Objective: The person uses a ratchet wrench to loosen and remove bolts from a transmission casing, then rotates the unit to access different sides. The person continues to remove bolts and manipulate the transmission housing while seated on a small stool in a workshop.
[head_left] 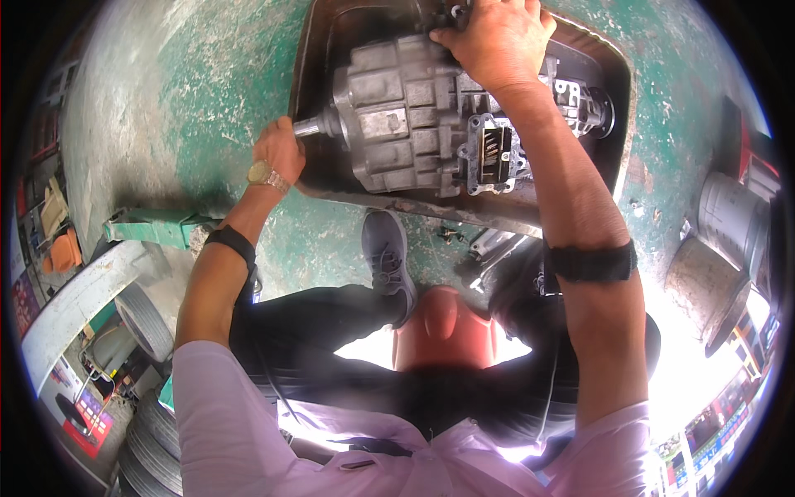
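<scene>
A grey cast-metal gearbox (397, 116) lies on its side in a rusty rimmed metal tray (623, 141). An open square flange (493, 153) on it exposes inner parts. My left hand (275, 153), with a wristwatch, has its fingers closed round the tip of the shaft (310, 125) at the gearbox's left end, beside the tray's rim. Across the far side of the gearbox, my right hand (493, 45) grips with the thumb to the left and fingers curled over the top; what exactly lies under those fingers is hidden.
My shoe (385, 253) and a red stool (439, 331) are below the tray, near loose metal parts (489, 248). At left stand a green metal piece (153, 228), a pale beam (66, 315) and tyres (145, 319); at right, metal drums (729, 215).
</scene>
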A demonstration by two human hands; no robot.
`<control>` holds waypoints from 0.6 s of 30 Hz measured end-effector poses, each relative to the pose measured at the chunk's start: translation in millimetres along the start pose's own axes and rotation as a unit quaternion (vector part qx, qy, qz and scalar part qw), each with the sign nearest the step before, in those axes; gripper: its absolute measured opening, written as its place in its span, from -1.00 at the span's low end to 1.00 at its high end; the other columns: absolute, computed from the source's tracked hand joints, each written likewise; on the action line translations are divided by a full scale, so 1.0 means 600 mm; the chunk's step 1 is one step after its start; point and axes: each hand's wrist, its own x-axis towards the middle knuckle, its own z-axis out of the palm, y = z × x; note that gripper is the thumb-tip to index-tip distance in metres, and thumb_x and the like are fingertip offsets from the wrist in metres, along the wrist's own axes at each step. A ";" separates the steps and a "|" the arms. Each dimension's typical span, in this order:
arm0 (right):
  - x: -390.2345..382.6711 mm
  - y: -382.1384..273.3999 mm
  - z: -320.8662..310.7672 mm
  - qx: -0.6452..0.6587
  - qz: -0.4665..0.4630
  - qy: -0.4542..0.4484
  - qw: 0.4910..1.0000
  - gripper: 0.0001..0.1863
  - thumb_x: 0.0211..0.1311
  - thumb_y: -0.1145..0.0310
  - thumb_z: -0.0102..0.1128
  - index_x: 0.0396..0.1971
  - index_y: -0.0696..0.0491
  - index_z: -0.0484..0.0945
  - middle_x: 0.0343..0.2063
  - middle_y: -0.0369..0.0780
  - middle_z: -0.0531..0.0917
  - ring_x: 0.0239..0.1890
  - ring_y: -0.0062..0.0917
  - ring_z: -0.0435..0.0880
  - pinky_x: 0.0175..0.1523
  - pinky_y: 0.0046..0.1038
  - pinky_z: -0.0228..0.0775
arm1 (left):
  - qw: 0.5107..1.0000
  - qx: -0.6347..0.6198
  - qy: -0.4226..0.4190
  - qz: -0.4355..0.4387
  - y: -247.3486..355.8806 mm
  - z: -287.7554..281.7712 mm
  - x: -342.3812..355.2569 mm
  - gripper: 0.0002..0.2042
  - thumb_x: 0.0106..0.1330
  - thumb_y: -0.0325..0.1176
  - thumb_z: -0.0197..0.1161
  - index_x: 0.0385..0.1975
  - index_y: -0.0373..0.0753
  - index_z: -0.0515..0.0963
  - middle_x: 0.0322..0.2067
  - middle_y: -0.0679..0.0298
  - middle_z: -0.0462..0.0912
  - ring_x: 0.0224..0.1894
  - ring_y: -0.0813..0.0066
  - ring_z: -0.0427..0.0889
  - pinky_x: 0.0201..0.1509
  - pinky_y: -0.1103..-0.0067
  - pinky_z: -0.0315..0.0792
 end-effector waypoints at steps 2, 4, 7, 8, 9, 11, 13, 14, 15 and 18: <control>0.000 -0.001 -0.001 0.003 -0.006 0.005 1.000 -0.38 -0.25 0.08 0.52 -0.17 0.06 0.46 -0.14 -0.12 0.49 0.02 -0.22 0.42 0.12 -0.16 0.21 | 1.000 0.005 -0.010 -0.013 0.002 -0.003 0.005 -0.77 0.08 -0.42 0.27 -0.34 -0.31 0.39 -0.38 -0.02 0.58 -0.29 -0.04 0.61 -0.22 0.22 0.52; 0.001 -0.001 -0.004 0.009 0.005 -0.017 1.000 -0.38 -0.24 0.09 0.52 -0.17 0.06 0.46 -0.14 -0.12 0.49 0.02 -0.21 0.42 0.12 -0.16 0.21 | 1.000 -0.002 -0.022 -0.017 0.004 -0.009 0.010 -0.78 0.09 -0.40 0.28 -0.35 -0.32 0.42 -0.42 -0.04 0.61 -0.31 -0.05 0.63 -0.22 0.22 0.52; -0.001 -0.002 -0.007 0.006 0.013 -0.032 0.999 -0.38 -0.22 0.08 0.51 -0.16 0.06 0.46 -0.14 -0.12 0.48 0.03 -0.21 0.42 0.14 -0.16 0.21 | 0.998 -0.016 -0.052 -0.035 0.006 -0.021 0.018 -0.80 0.10 -0.36 0.28 -0.36 -0.33 0.48 -0.45 -0.08 0.63 -0.32 -0.05 0.64 -0.22 0.22 0.53; -0.001 -0.003 -0.008 0.003 0.015 -0.035 0.999 -0.38 -0.22 0.08 0.51 -0.16 0.06 0.46 -0.14 -0.12 0.48 0.03 -0.21 0.42 0.14 -0.16 0.21 | 0.997 -0.021 -0.064 -0.043 0.006 -0.025 0.020 -0.80 0.10 -0.35 0.27 -0.36 -0.33 0.50 -0.45 -0.09 0.63 -0.32 -0.05 0.64 -0.21 0.22 0.53; 0.000 -0.004 -0.006 -0.006 0.013 -0.029 0.999 -0.38 -0.22 0.08 0.51 -0.16 0.06 0.46 -0.13 -0.12 0.48 0.03 -0.21 0.42 0.15 -0.16 0.20 | 0.997 -0.019 -0.064 -0.040 0.006 -0.028 0.021 -0.80 0.10 -0.34 0.28 -0.37 -0.31 0.52 -0.45 -0.08 0.64 -0.32 -0.05 0.65 -0.21 0.21 0.53; 0.002 -0.004 -0.003 -0.024 0.007 -0.014 1.000 -0.38 -0.22 0.09 0.51 -0.16 0.07 0.46 -0.13 -0.12 0.47 0.04 -0.20 0.42 0.16 -0.15 0.20 | 0.997 -0.017 -0.061 -0.036 0.005 -0.032 0.026 -0.81 0.10 -0.32 0.28 -0.38 -0.29 0.56 -0.45 -0.07 0.65 -0.31 -0.05 0.65 -0.20 0.21 0.53; 0.002 -0.001 0.000 -0.027 -0.016 -0.014 0.999 -0.35 -0.23 -0.01 0.51 -0.15 0.03 0.48 -0.09 -0.14 0.49 0.05 -0.20 0.43 0.15 -0.12 0.19 | 0.994 -0.030 -0.091 -0.047 0.000 -0.032 0.031 -0.82 0.09 -0.31 0.28 -0.38 -0.27 0.60 -0.41 -0.05 0.66 -0.29 -0.04 0.65 -0.17 0.22 0.53; 0.001 0.001 0.001 -0.029 -0.027 -0.015 0.999 -0.34 -0.23 -0.06 0.51 -0.15 0.02 0.49 -0.06 -0.15 0.50 0.06 -0.19 0.44 0.15 -0.10 0.19 | 0.992 -0.036 -0.106 -0.053 -0.003 -0.030 0.034 -0.83 0.09 -0.31 0.29 -0.39 -0.25 0.62 -0.40 -0.03 0.66 -0.28 -0.04 0.65 -0.16 0.22 0.53; 0.001 0.001 0.003 -0.025 -0.020 -0.024 0.999 -0.34 -0.22 -0.07 0.50 -0.15 0.03 0.49 -0.06 -0.15 0.50 0.06 -0.18 0.44 0.14 -0.10 0.18 | 0.990 -0.041 -0.123 -0.053 -0.007 -0.028 0.038 -0.83 0.07 -0.31 0.29 -0.39 -0.25 0.62 -0.40 -0.03 0.66 -0.28 -0.04 0.65 -0.17 0.23 0.53; 0.000 0.002 0.006 -0.031 -0.025 -0.017 0.999 -0.33 -0.23 -0.07 0.50 -0.16 0.04 0.49 -0.05 -0.14 0.49 0.07 -0.19 0.43 0.14 -0.10 0.18 | 0.983 -0.055 -0.167 -0.056 -0.018 -0.019 0.052 -0.81 0.03 -0.32 0.29 -0.40 -0.25 0.64 -0.40 -0.03 0.66 -0.28 -0.05 0.64 -0.17 0.24 0.54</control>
